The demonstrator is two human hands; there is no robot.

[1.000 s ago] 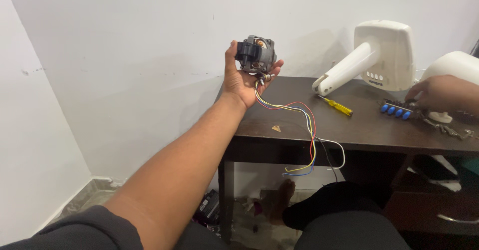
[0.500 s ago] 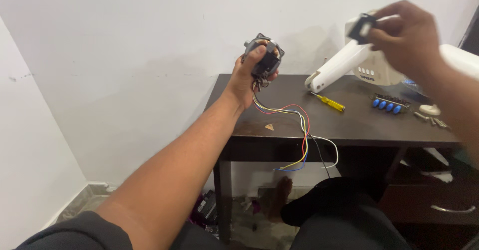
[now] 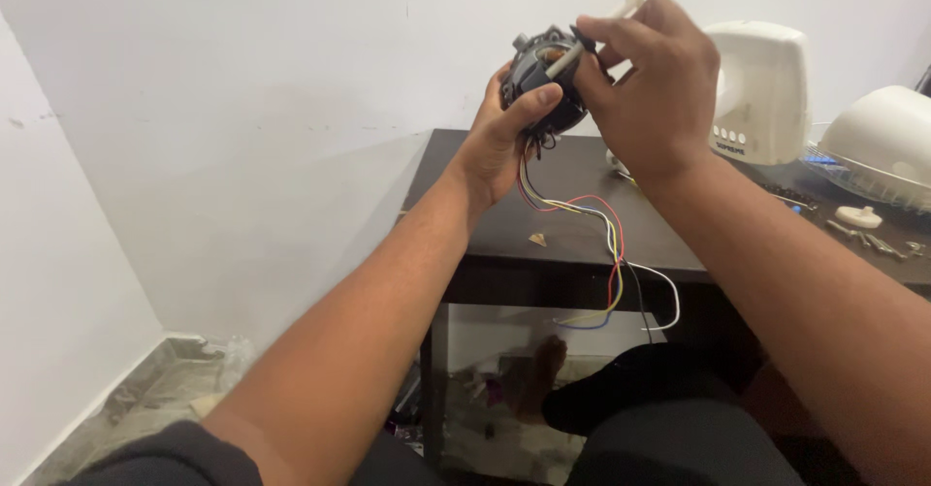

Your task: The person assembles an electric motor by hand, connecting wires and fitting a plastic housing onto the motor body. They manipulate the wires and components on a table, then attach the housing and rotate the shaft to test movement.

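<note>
My left hand (image 3: 504, 137) holds a small dark electric motor (image 3: 539, 71) up in front of the white wall, thumb across its front. Coloured wires (image 3: 596, 224) hang from the motor in a loop past the table's front edge. My right hand (image 3: 645, 83) is against the motor's right side and pinches a small white rod-shaped part (image 3: 565, 59) whose end touches the motor's top. Part of the motor is hidden behind my right fingers.
A dark wooden table (image 3: 485, 239) stands against the wall. On it are a cream appliance housing (image 3: 761, 93), a white domed cover (image 3: 882, 137), a small white knob (image 3: 858, 216), several screws (image 3: 878, 243) and a small tan scrap (image 3: 535, 240). My legs and a foot are under the table.
My right hand picked up the small part from the table's right side and brought it over to the motor. My left hand drew the motor closer and higher in view.
</note>
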